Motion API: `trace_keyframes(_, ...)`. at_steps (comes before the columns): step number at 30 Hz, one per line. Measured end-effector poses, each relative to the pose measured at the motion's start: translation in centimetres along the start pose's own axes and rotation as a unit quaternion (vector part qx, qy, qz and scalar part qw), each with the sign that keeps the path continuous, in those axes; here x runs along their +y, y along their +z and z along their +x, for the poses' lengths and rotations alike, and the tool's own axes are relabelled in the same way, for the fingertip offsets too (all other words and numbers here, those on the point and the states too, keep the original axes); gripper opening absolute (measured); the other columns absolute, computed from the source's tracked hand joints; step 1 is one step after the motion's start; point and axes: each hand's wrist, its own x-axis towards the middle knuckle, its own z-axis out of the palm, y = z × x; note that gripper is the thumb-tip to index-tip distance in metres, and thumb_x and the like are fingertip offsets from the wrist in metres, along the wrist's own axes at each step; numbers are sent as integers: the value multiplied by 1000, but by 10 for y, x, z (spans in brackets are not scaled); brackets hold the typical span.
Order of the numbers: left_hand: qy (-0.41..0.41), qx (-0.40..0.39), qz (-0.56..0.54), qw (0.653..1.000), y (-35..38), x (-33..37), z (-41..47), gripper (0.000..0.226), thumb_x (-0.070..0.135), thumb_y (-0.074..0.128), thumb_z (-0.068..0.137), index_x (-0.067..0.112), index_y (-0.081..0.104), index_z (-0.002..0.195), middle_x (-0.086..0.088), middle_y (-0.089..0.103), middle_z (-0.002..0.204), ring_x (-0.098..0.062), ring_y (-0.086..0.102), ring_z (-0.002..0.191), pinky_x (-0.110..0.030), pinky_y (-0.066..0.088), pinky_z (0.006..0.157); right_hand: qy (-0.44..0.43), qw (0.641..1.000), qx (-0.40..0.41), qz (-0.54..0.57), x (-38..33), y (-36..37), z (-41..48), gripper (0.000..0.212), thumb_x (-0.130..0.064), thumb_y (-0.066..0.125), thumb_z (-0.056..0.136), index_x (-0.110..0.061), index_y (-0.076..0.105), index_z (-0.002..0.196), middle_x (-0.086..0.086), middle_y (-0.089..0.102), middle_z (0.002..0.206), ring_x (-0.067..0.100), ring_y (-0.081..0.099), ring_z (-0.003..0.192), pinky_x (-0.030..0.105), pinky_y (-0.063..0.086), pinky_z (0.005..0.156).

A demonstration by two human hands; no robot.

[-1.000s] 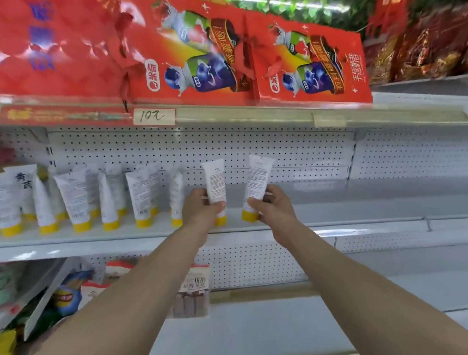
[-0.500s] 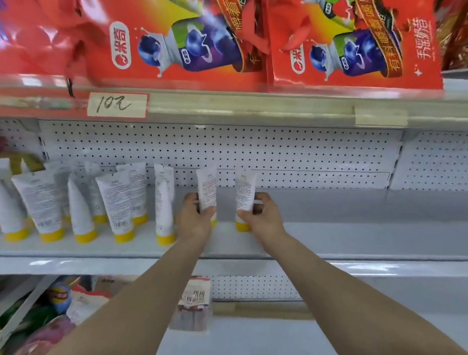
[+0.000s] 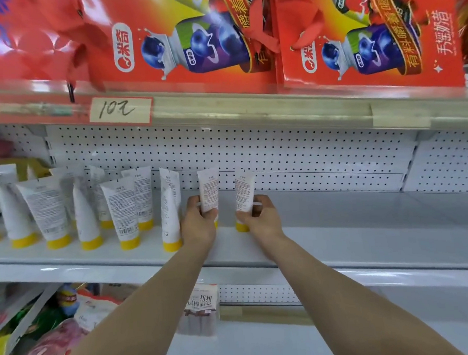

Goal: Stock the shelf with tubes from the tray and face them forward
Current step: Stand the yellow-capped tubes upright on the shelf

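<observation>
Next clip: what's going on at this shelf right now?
A person is stocking a store shelf. The left hand grips one white tube and the right hand grips a second tube, both upright with yellow caps down, just right of the row of matching tubes already standing there. Fine-print sides face outward.

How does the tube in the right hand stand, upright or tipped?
Upright: the tube stands cap down on the shelf, crimped end up, right hand gripping its lower part.
</observation>
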Motion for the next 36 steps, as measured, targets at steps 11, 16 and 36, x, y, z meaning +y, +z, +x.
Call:
trace_keyframes(11,-61,-12,33,997,-6,16,-26,55,18,66,88,7,40,136,-11,65,123,-29,61,112,-33,44,91,20,995,31,-95,-22,-8,-25,66,-34,81,77,-19,47,132,3,62,122,17,62,106,28,52,88)
trace_keyframes(16,-67,-74,74,992,-27,40,-60,58,29,66,89,2,42,135,-15,53,135,-32,53,122,-31,42,90,27,986,54,-158,-54,-29,-67,71,-42,75,81,-16,44,139,8,54,136,23,53,123,35,43,100)
trace_keyframes(36,110,-120,298,941,-229,41,-202,65,46,61,89,17,37,142,-11,39,144,-34,34,132,-47,41,100,-60,900,10,-431,-118,3,-304,64,-47,64,88,-25,39,143,9,44,139,28,39,131,45,47,98)
